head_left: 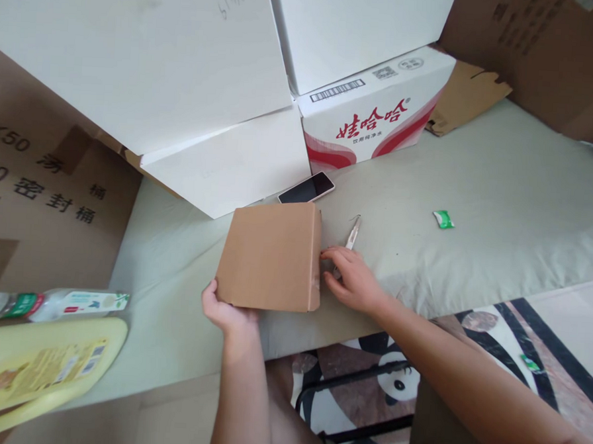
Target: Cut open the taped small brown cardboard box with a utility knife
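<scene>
A small flat brown cardboard box [272,256] lies on the pale green bedsheet [477,192]. My left hand [225,311] grips its near-left corner, fingers curled under the edge. My right hand [352,281] rests at the box's right side, fingertips touching that edge. A thin cutter-like tool [352,235] lies under or in the right hand's fingers; I cannot tell whether it is gripped. A smartphone [307,187] lies face up just behind the box.
Large white cartons [150,68] and a red-and-white printed carton [376,113] stand behind. Brown cardboard [40,189] leans at left. A plastic bottle [48,304] and yellow object [35,361] sit at lower left. A green wrapper [444,219] lies at right.
</scene>
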A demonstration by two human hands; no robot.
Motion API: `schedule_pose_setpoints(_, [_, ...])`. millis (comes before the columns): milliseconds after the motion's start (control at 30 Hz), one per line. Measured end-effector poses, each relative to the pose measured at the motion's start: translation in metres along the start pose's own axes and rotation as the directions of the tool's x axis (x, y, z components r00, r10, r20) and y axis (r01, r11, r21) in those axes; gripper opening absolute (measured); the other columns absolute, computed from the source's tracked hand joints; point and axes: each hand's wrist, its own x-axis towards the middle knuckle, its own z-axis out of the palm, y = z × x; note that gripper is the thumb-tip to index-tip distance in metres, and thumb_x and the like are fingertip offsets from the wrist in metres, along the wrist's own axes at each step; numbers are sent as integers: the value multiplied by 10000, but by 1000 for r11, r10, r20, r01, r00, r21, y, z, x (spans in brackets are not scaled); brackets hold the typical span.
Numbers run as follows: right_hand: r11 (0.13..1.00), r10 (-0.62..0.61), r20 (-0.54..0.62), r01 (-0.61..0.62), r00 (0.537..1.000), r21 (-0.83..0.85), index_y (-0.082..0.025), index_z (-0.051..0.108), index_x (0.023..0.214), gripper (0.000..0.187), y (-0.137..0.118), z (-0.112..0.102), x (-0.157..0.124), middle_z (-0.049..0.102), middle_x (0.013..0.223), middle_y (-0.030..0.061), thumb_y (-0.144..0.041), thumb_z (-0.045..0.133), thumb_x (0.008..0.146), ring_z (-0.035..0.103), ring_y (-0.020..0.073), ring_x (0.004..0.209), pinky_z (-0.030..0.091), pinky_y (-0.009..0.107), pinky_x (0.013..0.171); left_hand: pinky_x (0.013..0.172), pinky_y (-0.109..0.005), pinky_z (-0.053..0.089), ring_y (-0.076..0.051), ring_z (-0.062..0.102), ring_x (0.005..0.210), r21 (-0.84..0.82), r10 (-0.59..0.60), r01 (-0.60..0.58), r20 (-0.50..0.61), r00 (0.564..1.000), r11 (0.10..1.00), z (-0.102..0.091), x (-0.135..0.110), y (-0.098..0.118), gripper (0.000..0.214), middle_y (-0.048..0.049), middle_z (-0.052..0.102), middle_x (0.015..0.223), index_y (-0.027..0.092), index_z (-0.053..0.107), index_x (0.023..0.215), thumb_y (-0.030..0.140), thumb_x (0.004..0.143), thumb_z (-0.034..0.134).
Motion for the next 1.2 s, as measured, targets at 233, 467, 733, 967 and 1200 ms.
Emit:
schedule_pose_setpoints(233, [1000, 18, 15, -17, 1000, -19, -196, 541, 1129, 250, 0, 0, 0, 691, 1121, 150, -194, 477, 888, 642, 315, 1075, 485, 497, 918, 680, -318, 459, -243, 657, 814, 23, 7, -7, 27, 1000, 1000, -2, 3, -1, 315, -53, 668, 816, 188, 611, 875, 436, 704, 521])
schedule_pose_setpoints(467, [999, 35, 22, -34, 999, -41, -205, 558, 1128, 247, 1, 1, -1, 696, 1046, 123, -200, 490, 891, 643, 289, 1015, 480, 459, 894, 677, -318, 474, -246, 668, 817, 15, -2, 2, 18, 1000, 1000, -2, 3, -1, 304, -51, 674, 809, 188, 610, 867, 424, 692, 533])
schedule_pose_setpoints(733, [999, 39, 46, -38, 998, -36, -183, 563, 1128, 250, 0, 0, -1, 706, 1012, 125, -193, 494, 889, 657, 278, 968, 480, 446, 876, 681, -318, 463, -236, 648, 808, 31, 2, -3, 40, 999, 1000, -5, 5, -3, 318, -49, 667, 826, 190, 610, 870, 446, 691, 550])
schedule_pose_setpoints(967, [998, 46, 56, -44, 997, -36, -183, 557, 1117, 235, 2, 1, -1, 709, 1015, 128, -196, 493, 891, 657, 277, 960, 480, 449, 875, 686, -317, 455, -229, 637, 806, 32, 20, -21, 56, 998, 999, -5, 6, -4, 310, -51, 659, 833, 190, 606, 856, 443, 686, 549])
schedule_pose_setpoints(1200, [998, 49, 72, -46, 996, -44, -193, 565, 1071, 191, 3, 2, -1, 704, 984, 116, -205, 500, 892, 653, 274, 952, 475, 444, 878, 705, -321, 458, -243, 646, 856, 32, 27, -30, 72, 997, 999, -7, 7, -5, 304, -55, 672, 870, 193, 597, 852, 447, 691, 552])
